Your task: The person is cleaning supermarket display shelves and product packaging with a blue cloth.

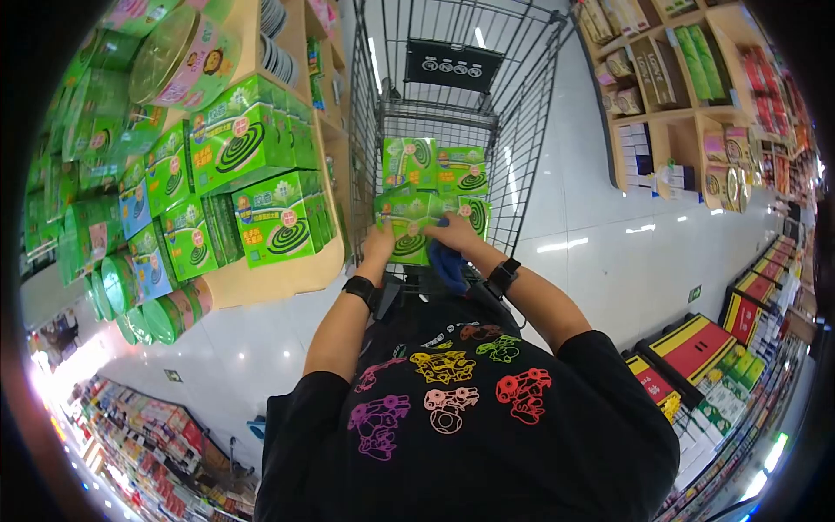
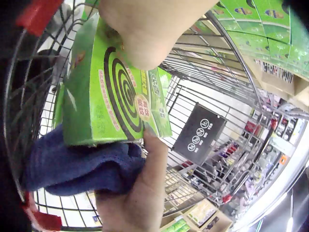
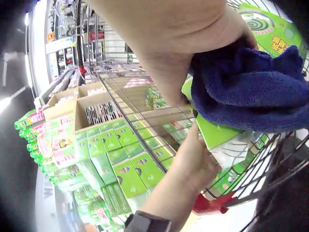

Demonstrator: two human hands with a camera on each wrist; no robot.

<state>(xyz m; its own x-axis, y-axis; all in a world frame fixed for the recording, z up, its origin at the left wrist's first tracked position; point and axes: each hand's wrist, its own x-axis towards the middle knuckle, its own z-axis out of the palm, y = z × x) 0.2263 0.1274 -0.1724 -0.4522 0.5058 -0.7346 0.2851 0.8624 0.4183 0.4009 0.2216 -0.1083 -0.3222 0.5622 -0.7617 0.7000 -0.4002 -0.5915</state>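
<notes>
Both hands hold a green box with a dark spiral (image 1: 409, 247) (image 2: 116, 92) at the near end of the wire cart (image 1: 522, 104). The left hand (image 1: 377, 244) (image 3: 193, 162) grips its left side. On the other side, the right hand (image 1: 459, 235) (image 2: 140, 193) pinches the box, thumb on its face in the left wrist view. A dark blue cloth (image 1: 447, 266) (image 2: 87, 164) (image 3: 251, 92) hangs from the right hand, beside the box. More green boxes (image 1: 409, 163) lie in the cart just beyond.
Stacked green boxes (image 1: 235, 143) and round tubs (image 1: 178, 313) stand on a wooden display (image 1: 278, 283) to the left. On the right are wooden shelves (image 1: 678, 135) with packets and, lower down, red and yellow displays (image 1: 691, 348). Tiled floor (image 1: 574, 261) lies between.
</notes>
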